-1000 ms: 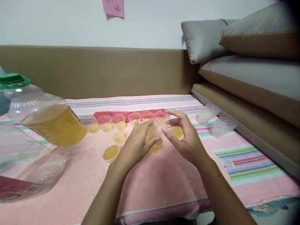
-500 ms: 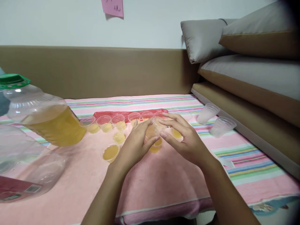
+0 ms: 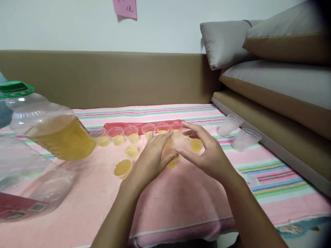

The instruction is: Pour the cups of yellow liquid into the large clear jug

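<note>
Between my two hands is a clear plastic cup [image 3: 179, 140], blurred and partly covered by fingers. My left hand [image 3: 155, 153] is closed around its left side, thumb toward me. On the other side my right hand [image 3: 204, 150] has its fingers curved and apart; its thumb tip is close to the cup, and I cannot tell if they touch. Just below stands a cup of yellow liquid [image 3: 172, 163], half hidden by the left thumb. Another filled cup [image 3: 196, 144] shows behind the right fingers, and a fuller cup [image 3: 122, 168] is left of my left wrist.
Behind the hands runs a row of part-filled cups [image 3: 115, 136] before a red plastic bag [image 3: 124, 126]. Stacked cups [image 3: 245, 140] lie tilted at right. A green-capped jug [image 3: 62, 137] and a clear container [image 3: 51, 186] are on the left. Cushions [image 3: 279, 82] are piled at right.
My right fingers have opened and shifted slightly right, away from the clear cup. The left hand stays almost in place.
</note>
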{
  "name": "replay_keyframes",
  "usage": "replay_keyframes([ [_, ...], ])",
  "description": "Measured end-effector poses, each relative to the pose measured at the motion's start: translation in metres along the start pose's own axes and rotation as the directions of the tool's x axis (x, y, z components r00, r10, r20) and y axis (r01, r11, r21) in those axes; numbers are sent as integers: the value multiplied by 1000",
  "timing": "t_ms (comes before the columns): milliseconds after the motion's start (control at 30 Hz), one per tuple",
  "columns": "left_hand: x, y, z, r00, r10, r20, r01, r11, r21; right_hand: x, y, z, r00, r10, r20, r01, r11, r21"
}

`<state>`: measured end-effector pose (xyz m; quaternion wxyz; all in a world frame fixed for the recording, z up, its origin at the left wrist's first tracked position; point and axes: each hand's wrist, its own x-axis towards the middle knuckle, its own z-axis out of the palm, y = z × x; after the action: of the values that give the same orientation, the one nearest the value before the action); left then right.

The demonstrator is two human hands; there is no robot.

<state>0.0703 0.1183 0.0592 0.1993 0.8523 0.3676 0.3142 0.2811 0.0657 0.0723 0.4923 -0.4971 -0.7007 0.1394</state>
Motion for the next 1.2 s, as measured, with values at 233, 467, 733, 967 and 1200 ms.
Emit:
replay_keyframes([
  [233,1,-1,0,982,160,-103,-149,984,100,1,3,0,997,62,-56,-58,996,67],
  [467,-7,62,-4,897,-148,-417,31,961,-276,7,9,17,898,371,-237,-243,867,435],
  [733,-5,75,49,836,-541,88,311,335,-889,4,1,15,804,580,-130,-320,608,727],
  [967,3,68,45,831,-556,37,167,186,-968,1,-14,19,830,553,68,-393,496,774],
  [1200,0,64,42,840,-541,42,190,220,-957,0,-6,6,863,505,24,-413,677,609],
])
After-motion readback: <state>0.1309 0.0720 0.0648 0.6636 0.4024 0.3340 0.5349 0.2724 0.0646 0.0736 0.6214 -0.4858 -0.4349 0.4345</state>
